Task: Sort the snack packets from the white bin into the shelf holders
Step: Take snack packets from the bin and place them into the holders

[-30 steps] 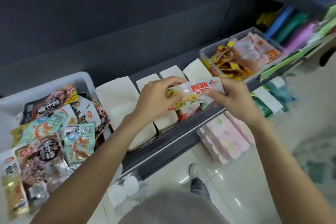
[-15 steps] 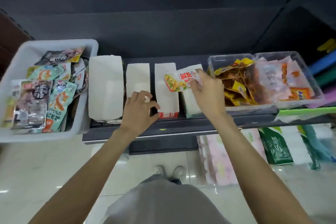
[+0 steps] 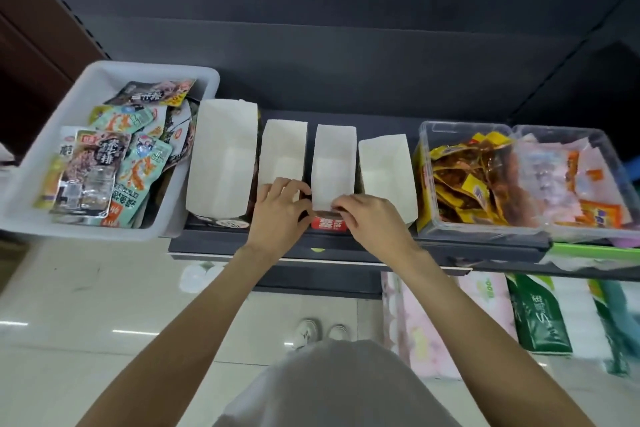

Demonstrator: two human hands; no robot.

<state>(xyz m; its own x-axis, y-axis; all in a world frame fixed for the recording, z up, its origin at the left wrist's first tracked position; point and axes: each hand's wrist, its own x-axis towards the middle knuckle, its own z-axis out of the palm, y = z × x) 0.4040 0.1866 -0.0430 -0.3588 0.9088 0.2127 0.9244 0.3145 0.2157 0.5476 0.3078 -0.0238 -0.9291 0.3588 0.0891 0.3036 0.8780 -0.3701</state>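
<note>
Since half a second ago the snack packet has left the right hand [image 3: 372, 218], which has dropped to the front of the third white shelf holder [image 3: 334, 166], fingers curled on its lower edge, while the left hand [image 3: 278, 208] has shifted up to pinch that holder's left front edge. A red packet [image 3: 329, 222] with white writing too blurred to read shows at that holder's base. Remaining packets lie in the white bin [image 3: 45, 166] at the left end of the dark shelf [image 3: 225, 243], above a pale tiled floor [image 3: 86, 305].

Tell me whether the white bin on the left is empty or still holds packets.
Still holds packets. The white bin is heaped with overlapping snack packets, piled close to its rim.
</note>
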